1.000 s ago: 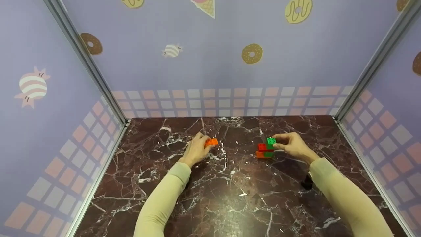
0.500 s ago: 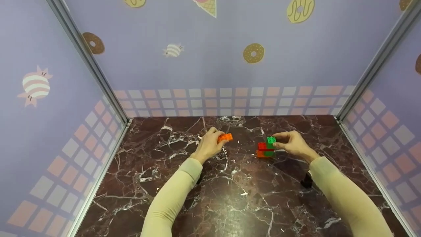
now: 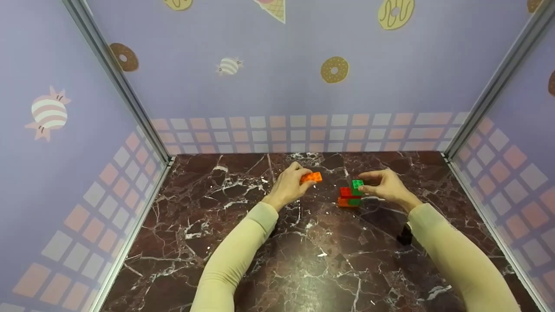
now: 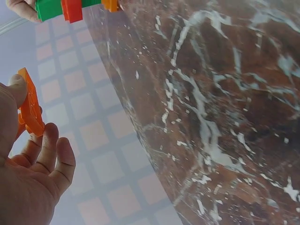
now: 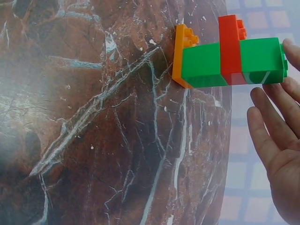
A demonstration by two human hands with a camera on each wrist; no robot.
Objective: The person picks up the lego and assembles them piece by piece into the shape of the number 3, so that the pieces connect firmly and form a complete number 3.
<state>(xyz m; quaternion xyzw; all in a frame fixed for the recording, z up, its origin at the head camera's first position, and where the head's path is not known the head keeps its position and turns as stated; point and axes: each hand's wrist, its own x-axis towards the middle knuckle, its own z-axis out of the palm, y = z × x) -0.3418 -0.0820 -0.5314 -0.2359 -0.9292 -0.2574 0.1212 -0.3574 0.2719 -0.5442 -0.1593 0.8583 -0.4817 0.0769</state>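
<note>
In the head view my left hand [image 3: 287,187] pinches an orange toy building brick [image 3: 314,177] between thumb and fingers, above the table left of a small brick stack. The left wrist view shows the same orange brick [image 4: 31,105] tilted, its studs facing sideways. The stack rises from an orange base brick [image 5: 179,58] on the table, through a green block [image 5: 201,65] and a crosswise red brick [image 5: 230,49], to another green block [image 5: 260,58] on top. My right hand [image 3: 388,186] holds that upper green block from the right, thumb in front and fingers behind.
The dark red marbled tabletop [image 3: 303,260] is bounded by a patterned back wall [image 3: 277,86] and side walls with metal corner posts. A small black object [image 3: 404,235] shows beside the right sleeve.
My left hand has carried the orange brick rightward and slightly farther back, closer to the stack. The right hand stays at the top green block, and the stack has not moved.
</note>
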